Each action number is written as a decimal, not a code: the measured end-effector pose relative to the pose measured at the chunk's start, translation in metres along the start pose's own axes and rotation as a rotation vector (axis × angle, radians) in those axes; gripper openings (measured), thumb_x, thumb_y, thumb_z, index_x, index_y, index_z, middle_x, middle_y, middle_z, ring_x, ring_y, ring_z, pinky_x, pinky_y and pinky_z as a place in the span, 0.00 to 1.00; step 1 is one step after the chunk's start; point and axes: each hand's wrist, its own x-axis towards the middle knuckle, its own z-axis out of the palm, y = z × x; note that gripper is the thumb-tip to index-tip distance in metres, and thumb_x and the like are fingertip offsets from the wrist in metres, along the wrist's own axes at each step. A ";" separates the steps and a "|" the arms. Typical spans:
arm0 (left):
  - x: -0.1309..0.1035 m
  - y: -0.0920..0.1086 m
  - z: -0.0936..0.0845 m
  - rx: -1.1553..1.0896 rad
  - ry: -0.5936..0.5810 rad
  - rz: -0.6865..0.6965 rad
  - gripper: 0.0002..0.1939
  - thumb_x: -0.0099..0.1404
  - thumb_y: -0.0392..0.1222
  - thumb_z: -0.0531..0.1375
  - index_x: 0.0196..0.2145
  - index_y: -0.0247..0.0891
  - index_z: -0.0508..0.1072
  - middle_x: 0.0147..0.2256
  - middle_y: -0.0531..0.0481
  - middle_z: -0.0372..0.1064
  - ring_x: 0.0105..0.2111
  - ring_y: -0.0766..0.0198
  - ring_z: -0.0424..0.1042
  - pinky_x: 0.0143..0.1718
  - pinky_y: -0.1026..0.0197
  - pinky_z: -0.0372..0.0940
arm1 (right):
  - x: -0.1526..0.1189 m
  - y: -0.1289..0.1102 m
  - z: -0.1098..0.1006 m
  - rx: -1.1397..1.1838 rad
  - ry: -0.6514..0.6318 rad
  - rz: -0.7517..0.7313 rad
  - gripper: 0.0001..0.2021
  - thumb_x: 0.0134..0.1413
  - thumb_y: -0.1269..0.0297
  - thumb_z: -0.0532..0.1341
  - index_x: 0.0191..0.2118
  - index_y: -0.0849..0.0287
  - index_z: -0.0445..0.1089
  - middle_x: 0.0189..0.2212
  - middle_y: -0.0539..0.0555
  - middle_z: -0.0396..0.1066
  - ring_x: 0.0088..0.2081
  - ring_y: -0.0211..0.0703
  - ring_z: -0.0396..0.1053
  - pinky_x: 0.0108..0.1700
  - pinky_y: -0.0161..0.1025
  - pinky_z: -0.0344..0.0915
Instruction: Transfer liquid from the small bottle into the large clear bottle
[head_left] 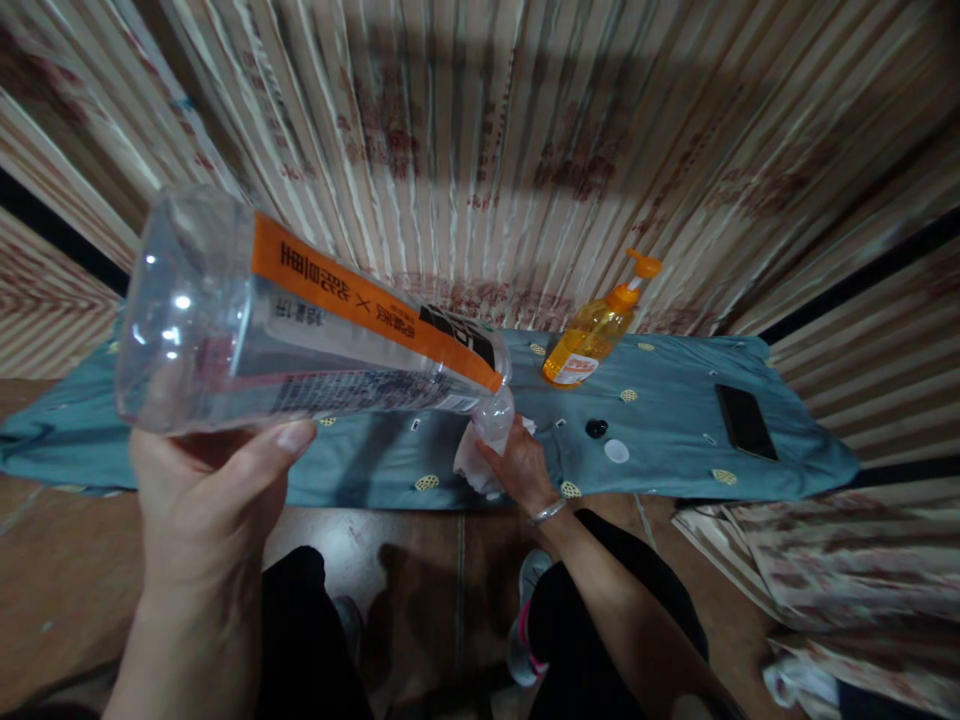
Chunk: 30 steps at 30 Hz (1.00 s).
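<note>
My left hand (217, 490) is wrapped round the base end of a large clear plastic bottle (187, 310) with an orange, white and black label. The bottle is tilted, its narrow end pointing right and slightly down. At that end my right hand (521, 465), with a silver bracelet on its wrist, closes round a small clear container (493, 412). Whether this container touches the bottle's mouth I cannot tell. White tissue (476, 465) lies beneath the right hand. Near it on the cloth are a black cap (596, 428) and a white round lid (616, 451).
An orange pump bottle (592, 335) part full of amber liquid stands on the teal cloth (675, 400) at the back. A black phone (747, 421) lies on the right. Patterned curtains (450, 150) hang close behind, and my legs are below the front edge.
</note>
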 end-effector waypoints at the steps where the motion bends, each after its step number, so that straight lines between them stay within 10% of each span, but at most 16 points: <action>1: 0.000 0.000 0.000 -0.001 -0.002 0.004 0.27 0.37 0.40 0.80 0.37 0.40 0.80 0.34 0.52 0.72 0.32 0.61 0.73 0.44 0.48 0.76 | 0.000 0.000 0.000 -0.001 0.003 -0.007 0.29 0.61 0.56 0.65 0.63 0.65 0.64 0.47 0.67 0.80 0.48 0.62 0.80 0.47 0.51 0.77; 8: 0.000 0.000 -0.002 -0.019 -0.018 0.015 0.19 0.38 0.41 0.80 0.25 0.38 0.77 0.32 0.50 0.73 0.31 0.62 0.72 0.40 0.51 0.76 | -0.001 -0.003 -0.002 -0.034 0.011 -0.023 0.32 0.59 0.60 0.67 0.64 0.71 0.62 0.48 0.69 0.80 0.49 0.62 0.80 0.48 0.50 0.78; 30: 0.004 -0.005 -0.007 -0.058 -0.059 0.098 0.25 0.36 0.43 0.83 0.33 0.37 0.81 0.28 0.53 0.73 0.26 0.67 0.72 0.34 0.60 0.76 | 0.000 0.005 0.006 -0.084 0.046 -0.072 0.31 0.59 0.58 0.68 0.63 0.68 0.62 0.47 0.65 0.81 0.46 0.56 0.81 0.45 0.45 0.77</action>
